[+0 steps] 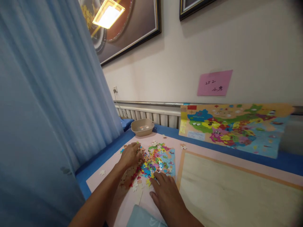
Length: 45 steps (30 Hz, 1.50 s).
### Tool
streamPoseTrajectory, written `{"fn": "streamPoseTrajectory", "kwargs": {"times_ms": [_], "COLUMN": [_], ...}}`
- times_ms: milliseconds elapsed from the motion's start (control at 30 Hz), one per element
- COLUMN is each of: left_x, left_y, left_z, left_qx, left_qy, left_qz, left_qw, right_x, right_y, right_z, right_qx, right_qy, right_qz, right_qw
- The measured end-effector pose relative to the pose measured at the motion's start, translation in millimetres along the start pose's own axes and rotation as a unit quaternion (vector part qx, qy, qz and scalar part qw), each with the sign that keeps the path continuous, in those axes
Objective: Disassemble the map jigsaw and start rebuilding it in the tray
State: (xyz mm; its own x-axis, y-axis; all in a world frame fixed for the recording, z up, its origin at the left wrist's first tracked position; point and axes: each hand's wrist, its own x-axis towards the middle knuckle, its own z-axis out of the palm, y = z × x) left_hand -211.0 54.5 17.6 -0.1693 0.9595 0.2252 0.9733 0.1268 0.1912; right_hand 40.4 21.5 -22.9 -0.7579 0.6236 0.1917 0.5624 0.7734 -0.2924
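Note:
A heap of many-coloured jigsaw pieces [153, 159] lies on the pale pink sheet. My left hand [130, 155] reaches over the heap's left side, its fingers bent down among the pieces; nothing shows held in it, though the fingertips are partly hidden. At the heap's near edge, my right hand [167, 190] lies palm down with fingers apart, its fingertips by a yellow piece [148, 182]. To the right is a puzzle frame [236, 189] with an orange border and a bare pale base.
A beige basket [142, 129] with a few pieces stands at the back. A colourful map picture [234, 129] leans against the radiator [163, 118]. One loose piece [102, 172] lies at the left, another [183, 146] above the frame. A blue curtain [52, 94] hangs on the left.

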Motion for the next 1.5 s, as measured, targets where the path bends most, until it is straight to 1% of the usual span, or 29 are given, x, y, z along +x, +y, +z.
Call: {"fn": "streamPoseTrajectory", "kwargs": {"times_ms": [100, 167, 267, 400, 467, 500, 567, 633, 733, 900, 1000, 1033, 1100, 1167, 1233, 1300, 1333, 1433, 1500], "left_x": [8, 25, 70, 136, 157, 163, 165, 158, 135, 80, 42, 30, 7, -11, -23, -29, -30, -31, -30], "left_y": [29, 49, 80, 115, 125, 127, 124, 114, 87, 38, 18, 14, 10, 8, 8, 10, 11, 16, 18], "left_z": [1.3, 6.5, 21.1, 47.6, 59.6, 64.4, 70.4, 70.5, 59.3, 28.6, 15.2, 11.8, 5.9, 0.4, -3.7, -4.3, -2.7, 7.6, 15.6], "left_qx": [0.043, 0.057, 0.049, 0.050, 0.059, 0.064, 0.072, 0.078, 0.079, 0.061, 0.057, 0.051, 0.031, 0.018, 0.022, 0.025, 0.022, 0.014, 0.023], "left_qy": [-0.047, -0.068, -0.081, -0.098, -0.102, -0.103, -0.106, -0.108, -0.109, -0.088, -0.064, -0.058, -0.059, -0.073, -0.074, -0.052, -0.042, -0.024, -0.018], "left_qz": [0.056, 0.075, 0.100, 0.117, 0.110, 0.106, 0.101, 0.099, 0.090, 0.056, 0.021, 0.020, 0.039, 0.054, 0.036, 0.022, 0.029, 0.056, 0.040], "left_qw": [0.996, 0.993, 0.990, 0.987, 0.987, 0.987, 0.987, 0.986, 0.987, 0.993, 0.996, 0.997, 0.997, 0.996, 0.996, 0.998, 0.998, 0.998, 0.999], "right_x": [2, 4, 5, 6, 7, 8, 8, 8, 6, 3, 3, 4, 4, 3, 2, 1, 1, 2, 1], "right_y": [0, 1, 6, 16, 22, 24, 27, 28, 25, 20, 20, 20, 20, 18, 16, 13, 12, 12, 13], "right_z": [1, 5, 12, 18, 19, 19, 17, 14, 9, 6, 7, 7, 7, 4, 1, 0, 0, 3, 7], "right_qx": [-0.007, -0.012, -0.009, 0.002, 0.000, -0.001, -0.005, -0.014, -0.022, -0.029, -0.035, -0.036, -0.037, -0.040, -0.046, -0.049, -0.048, -0.037, -0.029], "right_qy": [0.009, 0.014, 0.023, 0.017, 0.004, 0.002, 0.009, 0.022, 0.032, 0.031, 0.037, 0.038, 0.034, 0.024, 0.013, 0.008, 0.007, 0.005, 0.002], "right_qz": [-0.001, -0.003, -0.014, -0.013, 0.002, 0.007, 0.010, 0.009, 0.013, 0.016, 0.018, 0.018, 0.012, 0.007, 0.007, 0.012, 0.013, 0.004, -0.004], "right_qw": [1.000, 1.000, 1.000, 1.000, 1.000, 1.000, 1.000, 1.000, 0.999, 0.999, 0.999, 0.998, 0.999, 0.999, 0.999, 0.999, 0.999, 0.999, 1.000]}}
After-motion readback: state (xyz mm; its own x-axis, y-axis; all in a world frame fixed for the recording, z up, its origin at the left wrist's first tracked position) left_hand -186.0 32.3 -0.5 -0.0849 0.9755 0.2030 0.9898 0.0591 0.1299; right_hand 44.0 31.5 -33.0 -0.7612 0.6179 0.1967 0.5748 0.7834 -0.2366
